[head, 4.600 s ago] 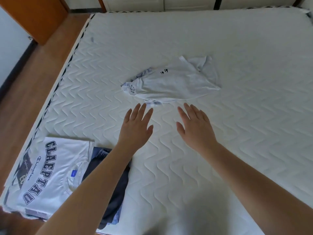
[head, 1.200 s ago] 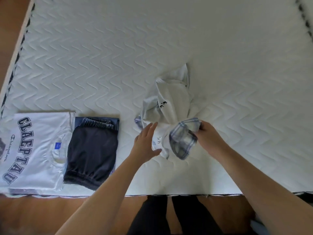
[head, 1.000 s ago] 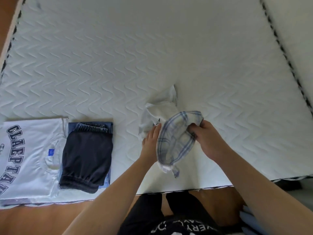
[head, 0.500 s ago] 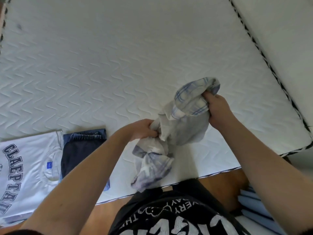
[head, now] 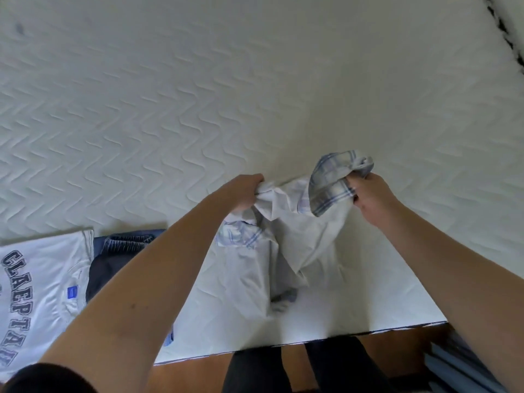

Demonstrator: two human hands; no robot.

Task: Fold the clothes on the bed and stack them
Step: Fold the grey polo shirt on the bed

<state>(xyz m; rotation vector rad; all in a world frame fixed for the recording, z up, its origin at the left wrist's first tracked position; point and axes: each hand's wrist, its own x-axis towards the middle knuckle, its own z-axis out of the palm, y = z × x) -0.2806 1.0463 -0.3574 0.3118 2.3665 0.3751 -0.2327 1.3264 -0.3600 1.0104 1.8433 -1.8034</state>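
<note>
A crumpled white garment [head: 300, 234] with blue plaid lining hangs between my hands just above the near edge of the white quilted mattress [head: 198, 103]. My left hand [head: 245, 194] grips its left upper part in a fist. My right hand [head: 368, 197] grips a bunched plaid section at its right upper part. The lower cloth drapes down onto the mattress. At the left lies a folded white T-shirt [head: 37, 285] with dark lettering, and beside it folded dark clothes [head: 113, 259], partly hidden by my left forearm.
The mattress's near edge [head: 312, 340] runs along the bottom, with wooden floor [head: 184, 373] and my dark-trousered legs [head: 255, 370] below it. A blue-grey object [head: 459, 367] sits on the floor at the lower right. The mattress's right edge [head: 504, 29] shows at the top right.
Both hands reached the garment in the middle of the bed, pulled it to the near edge and lifted it. Since half a second ago they have spread it wider apart.
</note>
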